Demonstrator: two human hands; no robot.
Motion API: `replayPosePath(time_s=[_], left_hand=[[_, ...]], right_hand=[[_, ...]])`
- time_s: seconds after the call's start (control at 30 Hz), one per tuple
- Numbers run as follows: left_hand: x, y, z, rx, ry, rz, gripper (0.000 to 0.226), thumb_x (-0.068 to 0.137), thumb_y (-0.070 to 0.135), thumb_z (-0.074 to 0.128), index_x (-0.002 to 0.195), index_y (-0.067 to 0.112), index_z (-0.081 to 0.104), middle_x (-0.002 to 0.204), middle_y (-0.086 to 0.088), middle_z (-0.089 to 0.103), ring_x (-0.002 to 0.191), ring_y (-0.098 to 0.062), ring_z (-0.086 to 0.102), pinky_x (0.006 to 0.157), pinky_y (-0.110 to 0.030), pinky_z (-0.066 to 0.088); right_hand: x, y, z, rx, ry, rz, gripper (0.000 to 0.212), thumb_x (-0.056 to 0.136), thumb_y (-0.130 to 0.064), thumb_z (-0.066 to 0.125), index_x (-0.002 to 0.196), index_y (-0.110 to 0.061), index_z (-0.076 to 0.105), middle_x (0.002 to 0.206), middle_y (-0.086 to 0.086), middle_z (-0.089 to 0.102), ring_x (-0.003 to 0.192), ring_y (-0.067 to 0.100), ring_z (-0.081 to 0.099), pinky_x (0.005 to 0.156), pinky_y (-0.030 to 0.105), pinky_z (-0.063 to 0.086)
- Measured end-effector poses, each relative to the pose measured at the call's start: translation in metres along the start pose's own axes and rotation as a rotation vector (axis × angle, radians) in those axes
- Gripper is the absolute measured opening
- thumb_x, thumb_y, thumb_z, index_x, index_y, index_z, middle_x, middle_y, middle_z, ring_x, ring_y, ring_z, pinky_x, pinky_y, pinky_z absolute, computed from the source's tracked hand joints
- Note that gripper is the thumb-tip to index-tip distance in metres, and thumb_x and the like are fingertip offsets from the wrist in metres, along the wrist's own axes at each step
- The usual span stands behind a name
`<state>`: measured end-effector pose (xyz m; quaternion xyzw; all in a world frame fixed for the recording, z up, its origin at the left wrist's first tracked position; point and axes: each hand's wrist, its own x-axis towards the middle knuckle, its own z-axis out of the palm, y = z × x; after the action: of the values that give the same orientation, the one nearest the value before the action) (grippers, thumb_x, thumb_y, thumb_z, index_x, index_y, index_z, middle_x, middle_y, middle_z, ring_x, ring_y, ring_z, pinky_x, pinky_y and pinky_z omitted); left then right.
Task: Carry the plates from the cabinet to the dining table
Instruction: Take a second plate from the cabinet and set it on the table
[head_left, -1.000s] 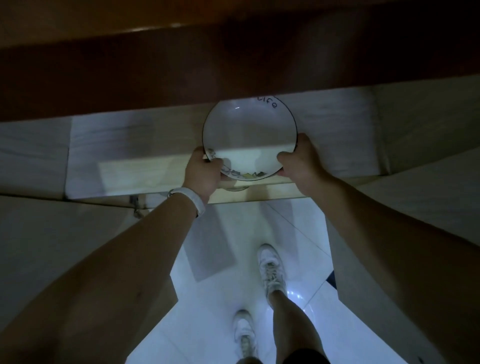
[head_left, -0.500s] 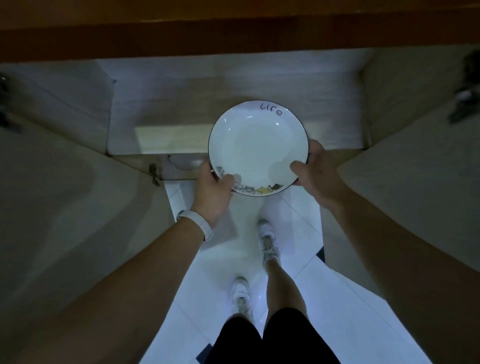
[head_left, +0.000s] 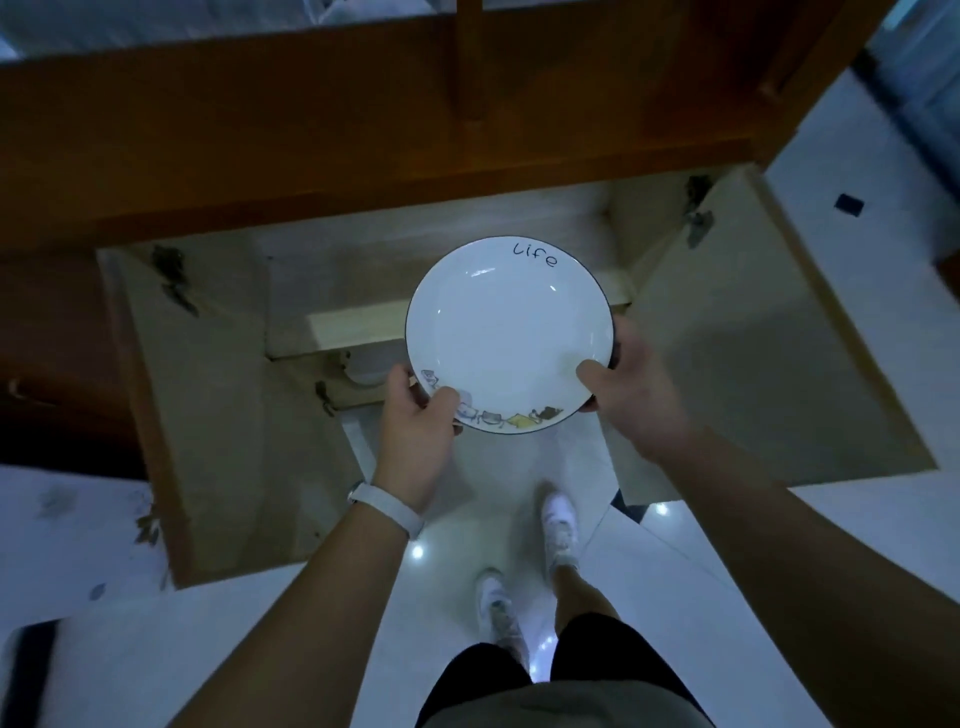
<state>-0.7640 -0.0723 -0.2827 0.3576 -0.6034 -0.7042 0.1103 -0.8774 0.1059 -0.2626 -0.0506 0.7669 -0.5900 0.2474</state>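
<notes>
A white plate (head_left: 506, 332) with a dark rim, the word "life" at its far edge and small drawings at its near edge is held level in front of me. My left hand (head_left: 415, 431) grips its near left rim, thumb on top. My right hand (head_left: 631, 389) grips its right rim, thumb on top. The plate is out in front of the open low cabinet (head_left: 322, 291), above the floor. Another white dish (head_left: 369, 369) shows dimly on the lower shelf, partly hidden.
Two cabinet doors stand wide open: the left door (head_left: 208, 415) and the right door (head_left: 753, 353), flanking me. A brown wooden counter top (head_left: 311, 130) runs above the cabinet. White glossy tiled floor (head_left: 675, 582) lies under my feet. The room is dim.
I have risen and drawn back from the cabinet. The plate, still in both hands, has come out of the shelf opening and now sits higher, clear of the cabinet.
</notes>
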Motion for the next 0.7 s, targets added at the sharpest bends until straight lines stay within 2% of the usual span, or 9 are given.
replayPosePath(time_s=[0.1, 0.3, 0.4, 0.5, 0.63, 0.7], left_hand=[[-0.028, 0.022, 0.002, -0.008, -0.05, 0.033, 0.03, 0.078, 0.009, 0.059, 0.102, 0.027, 0.056, 0.095, 0.005, 0.07, 0.098, -0.029, 0.067, 0.082, -0.059, 0.055], [-0.065, 0.053, 0.033, -0.018, -0.195, 0.126, 0.04, 0.074, 0.013, 0.056, 0.112, 0.024, 0.059, 0.1, 0.008, 0.071, 0.094, -0.017, 0.067, 0.077, -0.048, 0.057], [-0.087, 0.062, 0.06, 0.007, -0.291, 0.144, 0.04, 0.077, 0.012, 0.055, 0.114, 0.025, 0.059, 0.102, 0.008, 0.072, 0.097, -0.022, 0.068, 0.076, -0.046, 0.059], [-0.113, 0.067, 0.094, 0.022, -0.389, 0.166, 0.042, 0.08, 0.004, 0.054, 0.119, 0.021, 0.059, 0.103, 0.007, 0.072, 0.099, -0.022, 0.068, 0.077, -0.045, 0.06], [-0.165, 0.063, 0.146, 0.029, -0.537, 0.182, 0.039, 0.07, 0.007, 0.056, 0.107, 0.018, 0.064, 0.097, 0.003, 0.073, 0.095, -0.022, 0.069, 0.072, -0.038, 0.06], [-0.197, 0.056, 0.173, 0.041, -0.604, 0.193, 0.034, 0.075, 0.001, 0.056, 0.103, 0.019, 0.065, 0.096, 0.004, 0.074, 0.092, -0.019, 0.069, 0.066, -0.03, 0.057]], right_hand=[[-0.035, -0.024, -0.014, -0.012, 0.055, -0.032, 0.042, 0.081, -0.002, 0.047, 0.119, -0.019, 0.055, 0.106, 0.003, 0.068, 0.096, 0.025, 0.067, 0.068, 0.048, 0.061], [-0.09, -0.05, -0.052, -0.01, 0.189, -0.069, 0.043, 0.082, 0.0, 0.046, 0.104, -0.036, 0.058, 0.1, -0.006, 0.069, 0.092, 0.019, 0.067, 0.068, 0.043, 0.062], [-0.123, -0.051, -0.081, 0.015, 0.283, -0.084, 0.046, 0.082, -0.002, 0.046, 0.115, -0.032, 0.057, 0.105, -0.007, 0.068, 0.093, 0.018, 0.067, 0.066, 0.04, 0.062], [-0.162, -0.047, -0.114, 0.075, 0.409, -0.097, 0.047, 0.084, 0.002, 0.045, 0.115, -0.031, 0.055, 0.102, -0.009, 0.068, 0.09, 0.014, 0.067, 0.059, 0.028, 0.059], [-0.228, -0.024, -0.164, 0.118, 0.583, -0.064, 0.045, 0.083, -0.001, 0.048, 0.114, -0.033, 0.052, 0.103, -0.007, 0.065, 0.093, 0.018, 0.066, 0.068, 0.04, 0.062], [-0.266, -0.008, -0.191, 0.132, 0.66, -0.052, 0.044, 0.083, -0.003, 0.049, 0.115, -0.034, 0.051, 0.103, -0.006, 0.065, 0.093, 0.019, 0.066, 0.07, 0.04, 0.062]])
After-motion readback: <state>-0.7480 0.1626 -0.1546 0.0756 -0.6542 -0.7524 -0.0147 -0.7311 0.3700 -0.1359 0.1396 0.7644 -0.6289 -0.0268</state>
